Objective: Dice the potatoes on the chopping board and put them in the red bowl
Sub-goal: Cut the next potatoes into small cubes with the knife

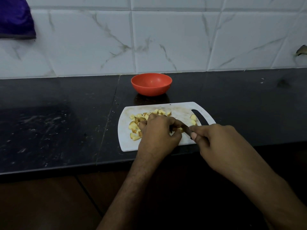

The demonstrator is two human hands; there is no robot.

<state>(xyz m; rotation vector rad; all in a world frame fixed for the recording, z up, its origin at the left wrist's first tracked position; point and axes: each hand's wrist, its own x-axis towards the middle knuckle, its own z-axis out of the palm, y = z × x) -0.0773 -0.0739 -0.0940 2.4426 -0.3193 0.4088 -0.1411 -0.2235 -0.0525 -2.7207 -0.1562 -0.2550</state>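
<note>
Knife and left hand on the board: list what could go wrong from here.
1. The knife blade sits right beside the left hand fingers holding a potato piece; a slip could cut them.
2. Diced potato pieces lie near the chopping board's left edge and could get pushed onto the counter.
3. The red bowl stands behind the board, apart from it, so pieces could drop in transfer.

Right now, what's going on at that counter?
A person is dicing potato on a white chopping board. The right hand grips a knife, blade angled toward the left hand, which holds a piece down on the board. Diced potato pieces lie scattered over the board. The red bowl stands behind the board on the black counter, with nothing visible in it.
</note>
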